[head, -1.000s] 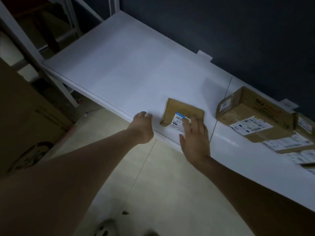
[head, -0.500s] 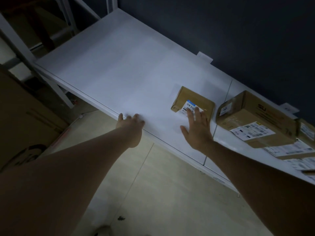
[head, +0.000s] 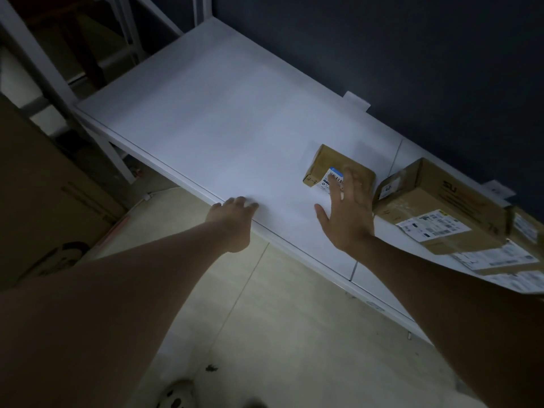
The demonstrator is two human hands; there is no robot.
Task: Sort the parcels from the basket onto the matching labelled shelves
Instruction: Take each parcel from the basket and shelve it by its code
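A small brown parcel [head: 329, 163] lies flat on the white shelf [head: 220, 128], just left of the seam between two shelf boards and near a larger parcel [head: 435, 198] on the next board. The right hand [head: 346, 214] reaches over it with fingers straight and spread, the fingertips [head: 335, 182] covering part of its white barcode label; the dim light does not show whether they press on the parcel or hover just above it. A handwritten mark on the parcel's near side seems to read 4-3. The left hand [head: 234, 219] rests at the shelf's front edge, seen from behind and foreshortened, so it cannot be told whether its fingers lie flat or curled. More labelled parcels [head: 518, 257] at the right are cut off by the frame, their print too small to read. A big cardboard box [head: 44, 187] stands in shadow on the left
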